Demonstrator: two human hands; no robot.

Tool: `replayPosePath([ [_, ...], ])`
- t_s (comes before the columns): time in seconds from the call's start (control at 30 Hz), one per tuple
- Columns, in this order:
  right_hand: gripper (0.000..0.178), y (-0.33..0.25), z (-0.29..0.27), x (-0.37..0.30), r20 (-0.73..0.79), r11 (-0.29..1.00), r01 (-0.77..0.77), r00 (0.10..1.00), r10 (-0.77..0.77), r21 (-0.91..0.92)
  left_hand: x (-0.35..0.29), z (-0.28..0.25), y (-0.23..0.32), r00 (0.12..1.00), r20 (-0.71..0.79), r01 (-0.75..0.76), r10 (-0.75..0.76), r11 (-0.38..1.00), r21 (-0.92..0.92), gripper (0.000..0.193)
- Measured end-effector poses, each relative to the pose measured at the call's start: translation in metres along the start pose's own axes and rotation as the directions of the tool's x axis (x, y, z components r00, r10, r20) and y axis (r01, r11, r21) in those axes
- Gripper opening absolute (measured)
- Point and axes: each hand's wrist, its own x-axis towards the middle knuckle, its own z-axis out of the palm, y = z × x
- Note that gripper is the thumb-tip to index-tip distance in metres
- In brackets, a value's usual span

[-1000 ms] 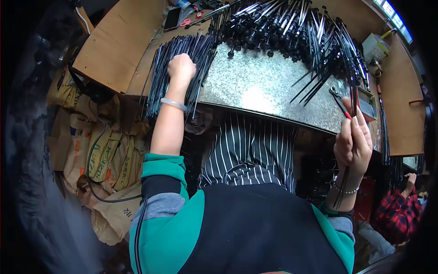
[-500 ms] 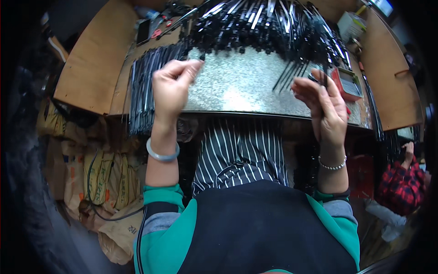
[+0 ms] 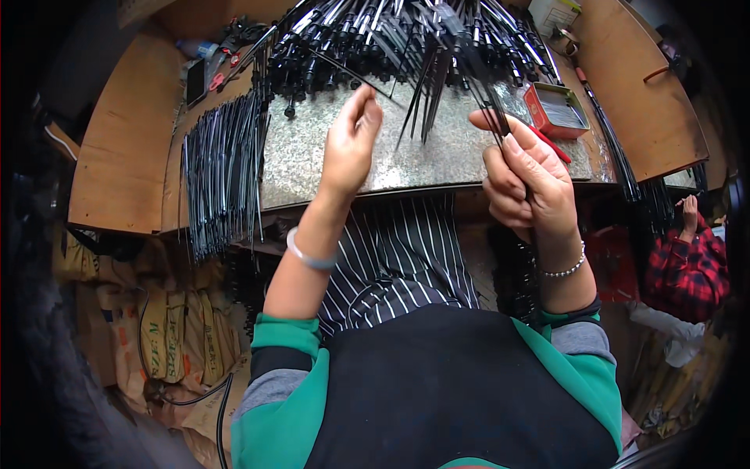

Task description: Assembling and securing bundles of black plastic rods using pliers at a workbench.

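My left hand (image 3: 351, 147) is raised over the near part of the speckled worktop (image 3: 305, 152), thumb and fingertips pinched together. A thin black rod (image 3: 337, 66) slants across at its fingertips and appears to be held there. Farther right, my right hand (image 3: 535, 176) is closed around several thin black strips (image 3: 491, 102), which fan up and away, blurred toward their far ends. Between the hands, a few loose black strips (image 3: 426, 98) point toward me. At the back lies a large pile of black rods with glossy shafts and dark fittings (image 3: 375, 39).
A thick row of thin black rods (image 3: 223, 168) overhangs the worktop's left edge. On the right stand a red tin (image 3: 558, 113) and a red-handled tool (image 3: 553, 145). Wooden side panels (image 3: 125, 133) flank the worktop. A phone (image 3: 196, 82) and pink scissors (image 3: 216, 80) lie far left. Another person's checked sleeve (image 3: 687, 270) shows at right.
My left hand has moved right, toward the middle. My right hand has shifted slightly left and lower and closed around the strips, which now fan out ahead of it. The whole view has also shifted.
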Motion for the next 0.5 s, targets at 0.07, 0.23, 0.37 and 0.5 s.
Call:
replayPosePath([
  [0.07,0.034,-0.003,0.001,-0.004,0.006,0.998,-0.020,1.000,0.020,-0.066,0.026,0.016,0.012,0.989,0.017,0.143,-0.144,0.953,-0.267,0.035],
  [0.23,0.035,0.016,-0.012,-0.031,0.029,0.749,0.139,0.987,-0.158,-0.648,0.064,0.046,0.043,0.985,0.167,0.097,-0.039,0.931,-0.353,0.026],
  [0.37,0.016,0.102,-0.077,-0.052,0.051,0.608,0.233,0.952,-0.301,-0.759,0.047,0.055,0.045,0.888,0.361,-0.237,0.284,0.957,-0.169,0.020],
  [0.5,0.012,0.170,-0.145,-0.036,0.045,0.229,0.144,0.920,-0.389,-0.963,0.027,0.043,-0.006,0.901,0.413,-0.151,0.131,0.988,0.017,0.015],
])
